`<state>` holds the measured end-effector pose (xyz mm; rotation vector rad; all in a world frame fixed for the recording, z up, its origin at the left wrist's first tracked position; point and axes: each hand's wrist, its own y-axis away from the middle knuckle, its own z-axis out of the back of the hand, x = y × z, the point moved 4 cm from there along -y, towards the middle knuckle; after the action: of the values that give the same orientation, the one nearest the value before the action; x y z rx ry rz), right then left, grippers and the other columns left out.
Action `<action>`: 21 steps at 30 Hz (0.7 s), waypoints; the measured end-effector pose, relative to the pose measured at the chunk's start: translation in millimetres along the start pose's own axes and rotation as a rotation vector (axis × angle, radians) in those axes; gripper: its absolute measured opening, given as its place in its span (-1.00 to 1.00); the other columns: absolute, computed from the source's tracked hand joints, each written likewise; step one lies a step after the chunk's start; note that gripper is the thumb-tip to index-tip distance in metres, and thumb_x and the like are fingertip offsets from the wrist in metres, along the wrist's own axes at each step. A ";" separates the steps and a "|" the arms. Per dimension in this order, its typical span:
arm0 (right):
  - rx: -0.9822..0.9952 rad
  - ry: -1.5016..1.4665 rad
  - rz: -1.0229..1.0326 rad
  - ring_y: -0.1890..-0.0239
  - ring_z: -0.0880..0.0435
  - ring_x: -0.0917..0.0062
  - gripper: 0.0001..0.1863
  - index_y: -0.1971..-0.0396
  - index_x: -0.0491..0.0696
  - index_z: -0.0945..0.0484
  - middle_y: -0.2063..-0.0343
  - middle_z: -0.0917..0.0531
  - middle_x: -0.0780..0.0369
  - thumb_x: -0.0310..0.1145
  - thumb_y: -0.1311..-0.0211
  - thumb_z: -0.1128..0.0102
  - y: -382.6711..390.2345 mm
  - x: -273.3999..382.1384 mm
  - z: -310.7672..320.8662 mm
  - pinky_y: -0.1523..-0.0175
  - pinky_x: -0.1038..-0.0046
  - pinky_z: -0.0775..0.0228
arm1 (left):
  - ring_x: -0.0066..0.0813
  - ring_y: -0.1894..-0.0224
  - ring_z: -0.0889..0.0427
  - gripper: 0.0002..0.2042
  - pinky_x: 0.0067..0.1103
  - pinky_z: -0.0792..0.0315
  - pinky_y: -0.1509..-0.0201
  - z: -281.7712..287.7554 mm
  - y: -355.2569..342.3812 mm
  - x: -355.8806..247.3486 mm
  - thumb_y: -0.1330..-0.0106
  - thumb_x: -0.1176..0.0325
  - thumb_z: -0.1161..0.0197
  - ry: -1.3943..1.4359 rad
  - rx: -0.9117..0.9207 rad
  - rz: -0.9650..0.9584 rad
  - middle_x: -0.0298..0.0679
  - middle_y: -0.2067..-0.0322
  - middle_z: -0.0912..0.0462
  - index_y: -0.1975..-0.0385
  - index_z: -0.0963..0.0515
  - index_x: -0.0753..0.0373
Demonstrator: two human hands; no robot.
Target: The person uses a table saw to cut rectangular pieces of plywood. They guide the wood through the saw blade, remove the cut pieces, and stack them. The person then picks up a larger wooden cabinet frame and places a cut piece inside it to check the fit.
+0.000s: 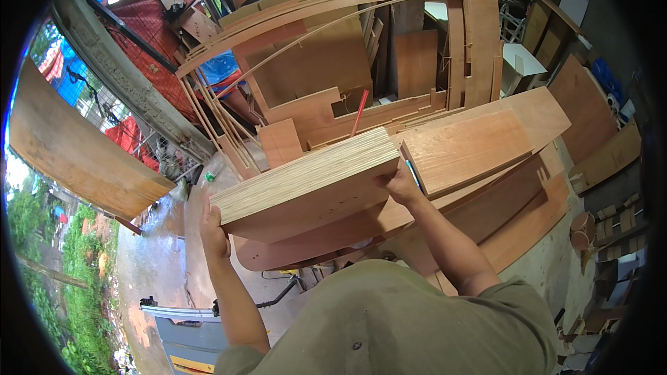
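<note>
Between my two hands is a thick stack of plywood boards (313, 201), its layered pale edges facing up and away. My left hand (216, 230) grips the stack's left end, and my right hand (401, 182) grips its right end. The stack is tilted, with its broad brown face toward me and a few small marks on it. Under it, a large plywood sheet (278, 253) lies on the work surface, partly hidden. Just right of my right hand, another stack of plywood panels (472, 149) rests on that surface.
Behind the stack stands a red pencil-like stick (360, 112), near a large plywood frame (333, 0) leaning at the back. A curved plywood sheet (76, 153) stands at the left. A grey table saw-like machine (184, 337) sits at lower left. Wood offcuts (622, 229) fill the right side.
</note>
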<state>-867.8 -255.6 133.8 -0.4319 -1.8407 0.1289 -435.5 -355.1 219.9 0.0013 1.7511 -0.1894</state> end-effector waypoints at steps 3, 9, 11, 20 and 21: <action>-0.005 0.007 0.010 -0.08 -0.54 0.60 -0.42 -0.05 -0.06 -0.49 0.02 -0.59 0.35 -0.50 0.03 -0.52 -1.6 11.5 -7.3 -0.17 0.46 -0.42 | -0.28 -0.28 -0.40 -0.50 -0.43 -0.26 -0.36 0.1 -0.7 -1.7 -0.52 0.34 0.08 -0.024 -0.001 0.061 -0.02 -0.25 -0.39 -0.38 -0.14 0.42; -0.034 -0.025 -0.061 -0.09 -0.55 0.57 -0.38 -0.09 -0.06 -0.46 0.01 -0.60 0.34 -0.64 0.06 -0.43 1.8 -0.9 -0.7 -0.17 0.43 -0.44 | -0.27 -0.29 -0.40 -0.52 -0.42 -0.24 -0.37 3.0 1.4 -0.6 -0.53 0.31 0.12 0.044 0.021 -0.006 -0.03 -0.25 -0.40 -0.35 -0.20 0.43; -0.033 0.002 -0.063 -0.08 -0.55 0.57 -0.36 -0.11 -0.06 -0.44 0.00 -0.59 0.34 -0.66 0.06 -0.41 3.7 -5.1 3.1 -0.18 0.42 -0.43 | -0.26 -0.29 -0.39 -0.49 -0.40 -0.23 -0.37 3.0 4.4 7.5 -0.54 0.20 0.12 0.139 0.016 -0.031 -0.06 -0.26 -0.39 -0.35 -0.22 0.42; 0.040 0.004 -0.137 -0.13 -0.51 0.52 -0.28 -0.20 -0.12 -0.34 -0.05 -0.54 0.30 -0.64 0.06 -0.39 9.6 -32.3 0.5 -0.23 0.41 -0.37 | -0.24 -0.13 -0.50 -0.24 -0.34 -0.36 -0.18 93.0 28.6 163.6 -0.32 -0.31 -0.05 -0.182 -0.038 -0.214 -0.12 -0.11 -0.54 -0.18 -0.41 0.34; 0.091 -0.020 -0.161 -0.13 -0.51 0.52 -0.26 -0.20 -0.12 -0.33 -0.05 -0.54 0.30 -0.61 0.06 -0.42 5.1 -36.5 -10.9 -0.22 0.41 -0.37 | -0.25 -0.07 -0.53 -0.20 -0.33 -0.40 -0.10 139.4 40.6 193.3 -0.28 -0.36 -0.07 -0.482 -0.161 -0.208 -0.09 -0.04 -0.57 -0.13 -0.43 0.36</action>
<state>-847.3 -265.3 102.8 -0.2185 -1.8737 0.1072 -331.7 -353.1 1.5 -0.3200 1.2781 -0.1816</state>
